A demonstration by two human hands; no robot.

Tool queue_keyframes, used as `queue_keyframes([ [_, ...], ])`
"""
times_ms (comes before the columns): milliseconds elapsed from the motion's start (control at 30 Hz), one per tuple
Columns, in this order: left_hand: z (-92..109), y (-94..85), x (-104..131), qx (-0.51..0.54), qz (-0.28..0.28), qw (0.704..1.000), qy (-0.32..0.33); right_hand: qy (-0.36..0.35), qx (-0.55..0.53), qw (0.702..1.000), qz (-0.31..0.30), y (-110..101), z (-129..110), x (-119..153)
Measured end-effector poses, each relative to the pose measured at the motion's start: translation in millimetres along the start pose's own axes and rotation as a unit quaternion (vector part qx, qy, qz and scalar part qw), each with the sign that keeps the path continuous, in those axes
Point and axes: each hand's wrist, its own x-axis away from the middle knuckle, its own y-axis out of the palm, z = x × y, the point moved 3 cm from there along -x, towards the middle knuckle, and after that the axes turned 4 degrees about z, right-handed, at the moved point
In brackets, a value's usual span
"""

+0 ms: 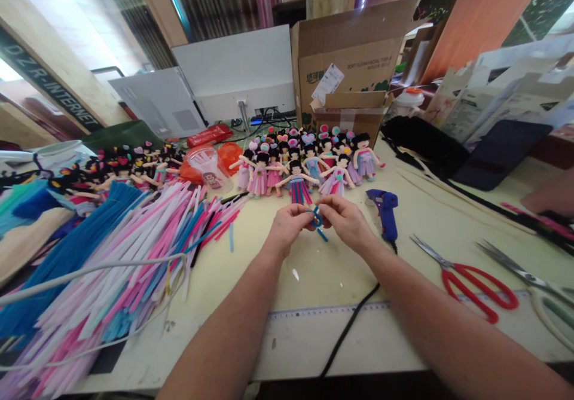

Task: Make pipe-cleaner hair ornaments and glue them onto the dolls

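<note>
Between my two hands is a blue pipe cleaner (317,219), bent into small loops, with a short straight end hanging below. My left hand (290,225) pinches it from the left with thumb and forefinger. From the right, my right hand (345,220) pinches the same piece, fingers closed. Just behind the hands stands a small doll (298,179) with a striped red and blue skirt, arms spread. More dolls of pipe cleaner (258,176) in pink, lilac and blue crowd close behind it. Fingertips hide part of the blue piece.
Right of my hands lie a blue glue gun (386,208), red-handled scissors (470,283) and a second pair of scissors (531,277). Bundles of pipe cleaners (130,250) cover the left side. A ruler strip (323,311) runs along the front. A cardboard box (350,65) stands behind.
</note>
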Motion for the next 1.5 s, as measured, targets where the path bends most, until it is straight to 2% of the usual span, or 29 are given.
queue_keyframes([
  [133, -0.5, -6.1, -4.1, -0.001, 0.038, 0.999, 0.000, 0.044, -0.034, 0.997, -0.046, -1.0, -0.1, -1.7],
  [300, -4.0, -9.7, -7.7, 0.010, 0.057, 0.998, -0.020, 0.011, -0.018, 0.997, -0.074, 1.2, 4.2, -1.3],
  [567, -3.6, -9.5, -7.1, 0.007, 0.037, 0.999, -0.030, -0.074, 0.028, 0.996, -0.047, 0.1, -1.8, 2.2],
  [700, -1.6, -9.9, -6.4, -0.006, 0.033, 0.999, -0.033, -0.094, 0.070, 0.992, -0.039, -0.7, -4.6, 3.7],
  [1500, -1.6, -5.9, -3.6, 0.043, 0.003, 0.998, -0.043, -0.071, 0.073, 0.994, -0.039, -0.2, -3.3, 4.1],
])
